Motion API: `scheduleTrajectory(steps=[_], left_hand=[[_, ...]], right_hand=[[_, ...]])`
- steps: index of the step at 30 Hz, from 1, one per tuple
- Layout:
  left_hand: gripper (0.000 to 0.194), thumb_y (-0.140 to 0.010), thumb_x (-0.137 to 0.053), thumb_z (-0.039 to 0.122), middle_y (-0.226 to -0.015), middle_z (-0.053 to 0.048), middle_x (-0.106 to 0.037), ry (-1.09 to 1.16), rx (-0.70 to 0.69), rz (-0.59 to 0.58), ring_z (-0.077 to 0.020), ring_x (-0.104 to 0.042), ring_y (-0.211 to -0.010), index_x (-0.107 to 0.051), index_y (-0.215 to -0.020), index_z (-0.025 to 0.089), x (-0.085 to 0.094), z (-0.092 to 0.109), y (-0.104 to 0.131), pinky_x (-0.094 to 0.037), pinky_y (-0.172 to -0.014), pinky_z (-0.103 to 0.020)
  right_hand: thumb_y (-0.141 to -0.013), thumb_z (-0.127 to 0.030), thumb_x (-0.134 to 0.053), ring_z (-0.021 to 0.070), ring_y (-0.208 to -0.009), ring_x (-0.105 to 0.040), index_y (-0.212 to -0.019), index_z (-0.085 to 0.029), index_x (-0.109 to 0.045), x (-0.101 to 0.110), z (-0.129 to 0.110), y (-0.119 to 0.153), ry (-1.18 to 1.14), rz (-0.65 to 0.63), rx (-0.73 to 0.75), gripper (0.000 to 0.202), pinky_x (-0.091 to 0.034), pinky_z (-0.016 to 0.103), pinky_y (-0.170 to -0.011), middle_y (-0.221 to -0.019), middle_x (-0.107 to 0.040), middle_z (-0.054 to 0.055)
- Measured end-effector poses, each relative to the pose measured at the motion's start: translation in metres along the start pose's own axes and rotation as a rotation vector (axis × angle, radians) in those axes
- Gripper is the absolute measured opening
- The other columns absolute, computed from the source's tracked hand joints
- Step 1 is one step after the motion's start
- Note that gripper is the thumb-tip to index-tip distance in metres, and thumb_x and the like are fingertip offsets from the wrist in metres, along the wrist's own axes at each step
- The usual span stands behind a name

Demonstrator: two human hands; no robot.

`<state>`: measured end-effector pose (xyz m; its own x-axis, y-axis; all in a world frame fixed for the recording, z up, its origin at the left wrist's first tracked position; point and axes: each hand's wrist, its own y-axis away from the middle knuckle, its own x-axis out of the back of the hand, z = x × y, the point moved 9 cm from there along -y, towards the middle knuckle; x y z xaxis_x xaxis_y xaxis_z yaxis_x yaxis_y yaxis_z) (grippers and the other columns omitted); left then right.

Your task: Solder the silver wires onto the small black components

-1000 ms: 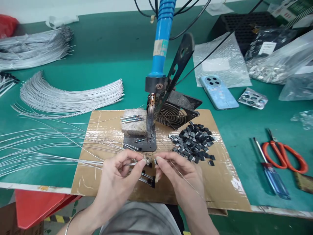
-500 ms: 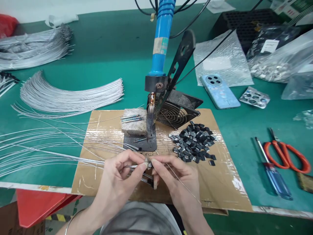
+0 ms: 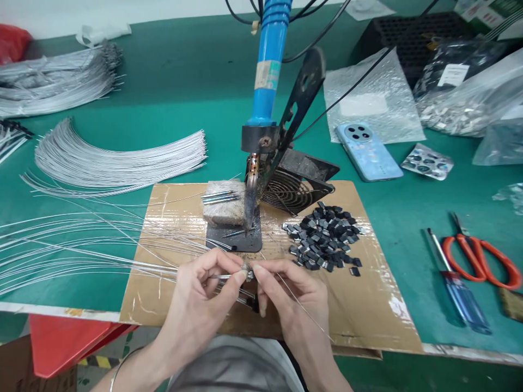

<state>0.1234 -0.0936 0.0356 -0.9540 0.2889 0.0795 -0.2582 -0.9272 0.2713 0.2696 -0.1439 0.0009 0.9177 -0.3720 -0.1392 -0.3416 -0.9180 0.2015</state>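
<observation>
Thin white wires (image 3: pixel 157 268) run from the left into my left hand (image 3: pixel 200 299), which is closed in a pinch on them. Facing it, my right hand (image 3: pixel 300 305) is closed too, its thumb and forefinger on a small metal piece (image 3: pixel 250 274) where the fingertips of both hands almost meet. The exact kind of this piece is too small and covered to make out. A thin loose wire (image 3: pixel 304 310) crosses by my right fingers. Just beyond my hands, a blue-handled soldering iron (image 3: pixel 267 92) stands in a bracket, tip down. Dark wire ends (image 3: pixel 252 303) show beneath my hands.
Black connector pieces (image 3: pixel 327 237) lie heaped on the cardboard (image 3: pixel 368 305). A small fan (image 3: pixel 294 185) and a pale block (image 3: pixel 223 209) flank the iron. At right are a phone (image 3: pixel 370 152), a screwdriver (image 3: pixel 463 296) and orange-handled snips (image 3: pixel 482 258). A wire bundle (image 3: pixel 118 158) lies left.
My right hand has shifted very slightly to the left, its lower fingers moving a little. Both hands keep their pinch, and the view has shifted a touch.
</observation>
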Motion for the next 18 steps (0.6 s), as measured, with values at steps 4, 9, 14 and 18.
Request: scheduleTrajectory(steps=[4,9,14,18], left_hand=[[0.013,-0.085,-0.072,0.022,-0.087,-0.005,-0.075,-0.048,0.042,0.020,-0.0144,-0.069,-0.075,-0.068,-0.073,0.017,0.001,-0.002,-0.001,-0.049,-0.061,-0.019],[0.014,-0.084,-0.071,0.025,-0.088,-0.006,-0.075,-0.121,0.067,0.035,-0.0147,-0.066,-0.072,-0.066,-0.073,0.017,0.002,-0.002,-0.003,-0.048,-0.060,-0.022],[0.015,-0.084,-0.068,0.026,-0.088,-0.007,-0.074,-0.142,0.066,0.048,-0.0165,-0.067,-0.075,-0.065,-0.073,0.017,0.000,0.000,-0.007,-0.049,-0.062,-0.024],[0.014,-0.085,-0.068,0.025,-0.088,-0.007,-0.072,-0.126,0.032,0.055,-0.0165,-0.067,-0.078,-0.064,-0.074,0.017,-0.001,0.002,-0.010,-0.049,-0.064,-0.024]], right_hand=[[-0.104,-0.046,-0.053,0.0128,-0.058,-0.049,-0.110,-0.025,-0.080,0.006,-0.009,0.004,0.125,0.007,0.076,0.035,-0.043,0.026,-0.053,-0.067,-0.051,-0.002],[-0.109,-0.041,-0.040,0.0151,-0.060,-0.048,-0.137,-0.029,-0.061,0.012,-0.016,0.014,0.188,0.031,0.037,0.037,-0.040,0.028,-0.055,-0.075,-0.057,-0.002],[-0.105,-0.029,-0.050,0.0133,-0.061,-0.054,-0.110,-0.026,-0.066,0.013,-0.037,0.015,0.412,0.043,0.225,0.017,-0.045,0.027,-0.062,-0.075,-0.062,-0.002],[-0.098,-0.021,-0.060,0.0139,-0.068,-0.055,-0.078,-0.024,-0.056,0.010,-0.050,0.012,0.442,0.039,0.347,0.021,-0.046,0.026,-0.066,-0.075,-0.056,-0.002]])
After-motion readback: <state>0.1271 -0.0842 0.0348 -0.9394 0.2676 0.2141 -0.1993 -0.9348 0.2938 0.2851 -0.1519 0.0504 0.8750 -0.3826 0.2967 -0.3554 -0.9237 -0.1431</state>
